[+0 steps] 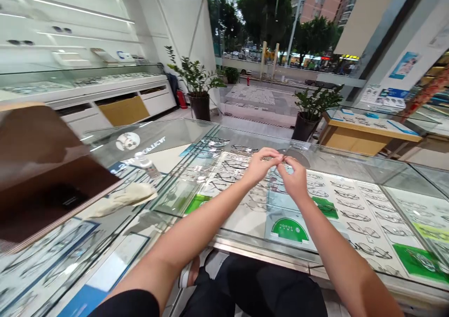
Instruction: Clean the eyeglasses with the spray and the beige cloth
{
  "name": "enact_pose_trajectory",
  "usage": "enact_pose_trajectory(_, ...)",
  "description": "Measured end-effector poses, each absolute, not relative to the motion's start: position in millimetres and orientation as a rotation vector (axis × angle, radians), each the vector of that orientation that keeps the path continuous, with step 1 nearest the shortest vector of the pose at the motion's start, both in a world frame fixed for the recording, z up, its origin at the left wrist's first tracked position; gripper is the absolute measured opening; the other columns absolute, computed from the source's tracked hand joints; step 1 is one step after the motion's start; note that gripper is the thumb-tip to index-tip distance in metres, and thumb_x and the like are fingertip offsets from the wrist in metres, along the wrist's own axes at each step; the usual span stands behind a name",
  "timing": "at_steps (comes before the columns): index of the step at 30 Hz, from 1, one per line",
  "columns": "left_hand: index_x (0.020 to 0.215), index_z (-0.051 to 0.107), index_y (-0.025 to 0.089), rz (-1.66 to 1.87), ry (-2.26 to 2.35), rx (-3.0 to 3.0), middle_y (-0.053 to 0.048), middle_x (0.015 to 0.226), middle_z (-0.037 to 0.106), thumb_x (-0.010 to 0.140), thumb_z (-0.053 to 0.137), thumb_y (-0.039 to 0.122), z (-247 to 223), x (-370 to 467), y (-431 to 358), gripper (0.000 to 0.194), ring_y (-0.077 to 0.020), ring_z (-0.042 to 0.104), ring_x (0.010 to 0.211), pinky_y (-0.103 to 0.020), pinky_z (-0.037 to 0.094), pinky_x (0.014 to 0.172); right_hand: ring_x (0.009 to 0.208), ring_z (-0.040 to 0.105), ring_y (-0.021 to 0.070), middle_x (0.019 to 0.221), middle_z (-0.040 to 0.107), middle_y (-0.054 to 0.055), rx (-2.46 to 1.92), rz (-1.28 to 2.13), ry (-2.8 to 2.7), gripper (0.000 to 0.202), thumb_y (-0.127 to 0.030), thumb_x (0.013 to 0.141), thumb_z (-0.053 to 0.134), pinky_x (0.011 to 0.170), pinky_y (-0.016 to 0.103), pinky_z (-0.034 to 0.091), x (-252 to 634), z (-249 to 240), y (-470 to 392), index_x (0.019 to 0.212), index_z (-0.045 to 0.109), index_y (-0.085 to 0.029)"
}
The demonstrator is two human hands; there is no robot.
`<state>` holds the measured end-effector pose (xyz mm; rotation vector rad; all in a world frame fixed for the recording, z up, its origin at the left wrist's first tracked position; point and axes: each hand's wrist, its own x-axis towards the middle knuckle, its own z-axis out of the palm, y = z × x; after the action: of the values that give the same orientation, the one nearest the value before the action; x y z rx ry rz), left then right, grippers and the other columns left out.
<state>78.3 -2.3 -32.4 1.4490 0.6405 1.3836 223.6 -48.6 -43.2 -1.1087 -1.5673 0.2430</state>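
Note:
Both hands meet above the far part of the glass counter [245, 223], arms stretched forward. My left hand [262, 166] is closed, its thumb and fingertips pinched around something small and dark. Touching it from the right, my right hand [295, 179] is also closed, its fingertips at the same spot. What they hold between them is too small to make out. Under the glass lie rows of eyeglasses [347, 195] on white trays, with a green semicircular card [290, 229] below my right hand.
On the left side counter are a clear bottle [147, 165], a beige cloth [122, 199] and a large brown case [45, 167]. Potted plants [200, 106] [304, 126] stand beyond the counter. A wooden display table [368, 141] is at the right.

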Motion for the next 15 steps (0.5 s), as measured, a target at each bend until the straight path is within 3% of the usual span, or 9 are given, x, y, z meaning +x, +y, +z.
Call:
enact_pose_trajectory(2, 0.081, 0.084, 0.020, 1.408, 0.698, 1.530, -0.009, 0.104, 0.075, 0.081, 0.083, 0.032, -31.4, 79.7, -5.1, 0.012, -0.0224, 0.068, 0.107, -0.041, 0.049, 0.109, 0.106, 0.072, 0.0295, 0.110, 0.081, 0.011, -1.128, 0.245, -1.566, 0.024, -0.038, 0.094, 0.065, 0.102, 0.048, 0.053, 227.2, -46.8, -48.1, 0.105, 0.079, -0.021)
enact_pose_trajectory(4, 0.086, 0.084, 0.020, 1.376, 0.795, 1.581, -0.011, 0.111, 0.075, 0.084, 0.081, 0.033, -28.9, 78.1, -11.8, 0.014, -0.0239, 0.069, 0.111, -0.041, 0.052, 0.106, 0.106, 0.072, 0.0307, 0.110, 0.081, 0.012, -1.125, 0.227, -1.571, 0.028, -0.041, 0.093, 0.066, 0.102, 0.050, 0.054, 231.2, -50.6, -46.3, 0.105, 0.080, -0.020)
enact_pose_trajectory(9, 0.124, 0.077, 0.026, 1.351, 0.961, 1.982, -0.011, 0.133, 0.067, 0.097, 0.068, 0.038, -16.2, 49.5, -55.2, 0.032, -0.0250, 0.063, 0.129, -0.044, 0.048, 0.117, 0.106, 0.075, 0.0301, 0.110, 0.082, 0.012, -1.121, 0.158, -1.574, 0.031, -0.044, 0.095, 0.065, 0.102, 0.049, 0.054, 235.7, -53.1, -45.7, 0.107, 0.082, -0.021)
enact_pose_trajectory(11, 0.132, 0.070, 0.025, 1.506, 1.062, 2.047, -0.011, 0.137, 0.065, 0.097, 0.067, 0.037, -9.6, 22.5, -76.4, 0.037, -0.0252, 0.060, 0.132, -0.045, 0.047, 0.118, 0.106, 0.074, 0.0290, 0.110, 0.083, 0.010, -1.118, 0.129, -1.608, 0.031, -0.043, 0.098, 0.062, 0.100, 0.047, 0.055, 236.1, -51.2, -48.2, 0.108, 0.082, -0.023)
enact_pose_trajectory(15, 0.128, 0.062, 0.023, 1.980, 1.528, 1.966, -0.012, 0.139, 0.061, 0.096, 0.063, 0.028, -3.1, -58.7, -98.0, 0.033, -0.0273, 0.054, 0.137, -0.050, 0.041, 0.122, 0.104, 0.074, 0.0282, 0.109, 0.083, 0.009, -1.113, 0.047, -1.643, 0.031, -0.040, 0.100, 0.058, 0.101, 0.046, 0.055, 236.9, -48.9, -50.5, 0.106, 0.082, -0.022)
